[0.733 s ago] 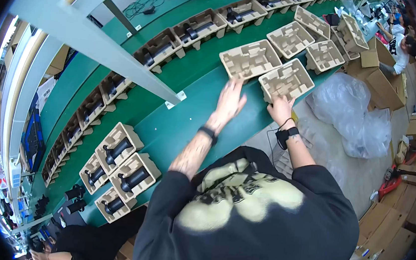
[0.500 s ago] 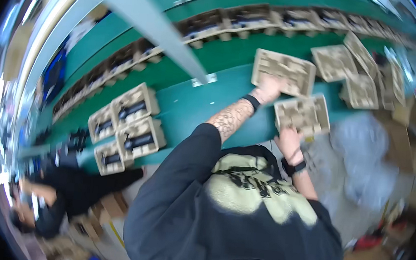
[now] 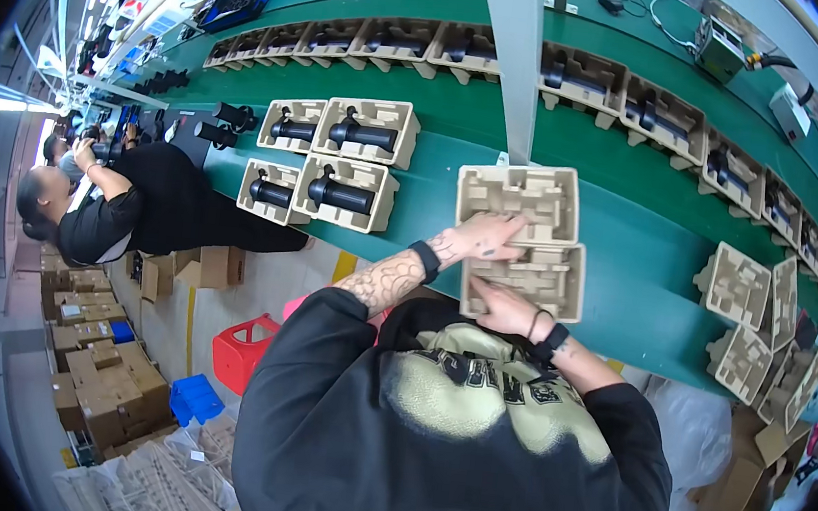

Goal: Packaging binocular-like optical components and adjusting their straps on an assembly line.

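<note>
Two beige moulded-pulp trays lie one behind the other on the green bench in front of me. My left hand (image 3: 488,236) reaches over the seam between them, its fingers gripping the near wall of the far tray (image 3: 553,193). Closer to my body, my right hand (image 3: 510,310) holds the near tray (image 3: 564,280) by its front left part, fingertips inside the rim. Both trays show moulded hollows with no device in them. The undersides of my fingers are hidden.
Left on the bench sit several trays with black cylindrical devices (image 3: 344,196). A row of filled trays (image 3: 574,77) runs along the back, behind a grey post (image 3: 515,59). More trays (image 3: 739,285) lean at the right. A person in black (image 3: 154,192) works at the left.
The view has swung to the right. Both trays have moved left along the bench, away from the leaning trays, with my hands on them. They now line up front to back.
</note>
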A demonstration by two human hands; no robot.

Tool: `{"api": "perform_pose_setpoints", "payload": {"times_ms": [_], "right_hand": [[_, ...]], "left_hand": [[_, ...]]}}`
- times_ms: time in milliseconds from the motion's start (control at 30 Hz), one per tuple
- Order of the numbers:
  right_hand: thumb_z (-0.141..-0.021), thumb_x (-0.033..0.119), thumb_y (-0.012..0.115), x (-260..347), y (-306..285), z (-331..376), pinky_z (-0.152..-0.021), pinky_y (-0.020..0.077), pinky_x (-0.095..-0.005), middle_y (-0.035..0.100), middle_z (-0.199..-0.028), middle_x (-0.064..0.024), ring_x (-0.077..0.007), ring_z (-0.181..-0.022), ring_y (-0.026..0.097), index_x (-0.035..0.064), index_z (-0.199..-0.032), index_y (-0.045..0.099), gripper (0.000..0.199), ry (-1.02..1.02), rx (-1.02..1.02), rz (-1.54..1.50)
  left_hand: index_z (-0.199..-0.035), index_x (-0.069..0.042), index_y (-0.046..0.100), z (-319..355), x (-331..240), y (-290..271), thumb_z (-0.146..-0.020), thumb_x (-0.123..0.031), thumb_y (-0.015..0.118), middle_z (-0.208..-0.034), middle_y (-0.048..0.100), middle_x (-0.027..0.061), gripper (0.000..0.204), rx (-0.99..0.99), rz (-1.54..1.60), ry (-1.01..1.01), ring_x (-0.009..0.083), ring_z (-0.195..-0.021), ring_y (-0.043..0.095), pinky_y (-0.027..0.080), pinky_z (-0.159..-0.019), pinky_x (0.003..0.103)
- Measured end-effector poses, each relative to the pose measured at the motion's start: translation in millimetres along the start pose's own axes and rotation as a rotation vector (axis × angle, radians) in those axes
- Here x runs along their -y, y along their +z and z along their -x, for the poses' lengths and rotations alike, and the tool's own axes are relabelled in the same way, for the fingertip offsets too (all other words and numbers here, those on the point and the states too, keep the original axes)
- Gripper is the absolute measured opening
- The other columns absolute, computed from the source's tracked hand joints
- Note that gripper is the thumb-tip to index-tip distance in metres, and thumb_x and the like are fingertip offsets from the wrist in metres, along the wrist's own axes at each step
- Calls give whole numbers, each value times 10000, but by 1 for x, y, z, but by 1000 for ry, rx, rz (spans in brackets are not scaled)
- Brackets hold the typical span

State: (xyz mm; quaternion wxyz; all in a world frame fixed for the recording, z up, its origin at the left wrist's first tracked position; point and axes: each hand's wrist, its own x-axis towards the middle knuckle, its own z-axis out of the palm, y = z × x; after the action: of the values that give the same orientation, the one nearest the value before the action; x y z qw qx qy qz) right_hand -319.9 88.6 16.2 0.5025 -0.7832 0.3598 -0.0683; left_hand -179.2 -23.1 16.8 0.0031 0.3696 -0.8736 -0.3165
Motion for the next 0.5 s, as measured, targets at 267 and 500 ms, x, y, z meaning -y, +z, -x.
{"api": "perform_pose_setpoints", "payload": {"times_ms": [267, 500], "right_hand": [[-733, 54, 582, 35, -2, -74, -1027, 392, -398, 524, -1261, -187, -339, -1196, 480, 30, -1245, 518, 517, -476, 31, -51], [-793, 50, 563, 47, -38, -29, -943, 443, -373, 640, -1060, -139, -298, -1049, 590, 50, -1114, 606, 323, -99, -721, -257]], "left_hand": [[-1244, -110, 459, 45, 44, -35, -753, -284, 676, -1098, 589, 186, 564, 36, -185, -235, 376, -1006, 596, 449, -866, 501], [-1211, -125, 516, 74, 89, -49, -730, -257, 682, -1083, 601, 143, 526, -47, -369, -280, 327, -1007, 608, 381, -941, 529]]}}
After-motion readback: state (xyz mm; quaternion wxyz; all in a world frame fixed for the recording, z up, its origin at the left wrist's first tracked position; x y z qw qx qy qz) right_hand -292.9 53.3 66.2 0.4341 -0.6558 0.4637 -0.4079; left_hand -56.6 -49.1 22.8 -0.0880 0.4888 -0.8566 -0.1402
